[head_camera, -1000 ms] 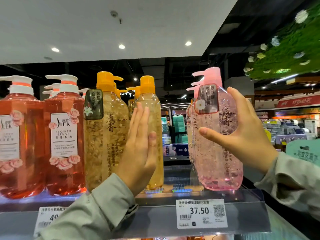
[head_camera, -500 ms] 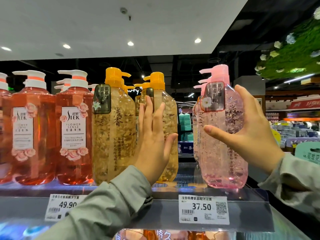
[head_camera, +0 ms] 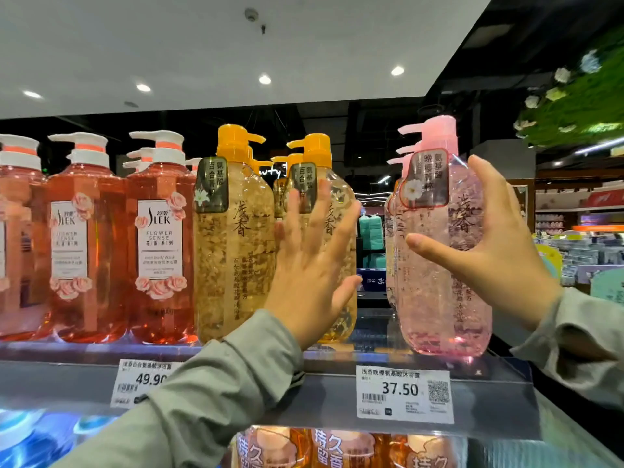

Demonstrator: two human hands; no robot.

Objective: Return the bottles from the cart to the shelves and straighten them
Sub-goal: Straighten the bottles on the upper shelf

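While the left hand (head_camera: 314, 265), its fingers now spread and no longer held together, is pressed flat on the amber transparent pump bottle (head_camera: 332, 184), the bottle's dark label has been turned more to the front. To the right, the pink transparent pump bottle (head_camera: 442, 265) is gripped by the right hand (head_camera: 489, 251) and seems to stand on the grey shelf (head_camera: 324, 396). Straightening is judged nearly done.

The person wears a long-sleeved top of thin, pale grey-green cloth. The left sleeve (head_camera: 209, 396) bunches into soft folds near its plain cuff; the right sleeve (head_camera: 584, 332) ends in a looser cuff with a dark opening. The left hand (head_camera: 312, 268) and right hand (head_camera: 503, 255) are bare.
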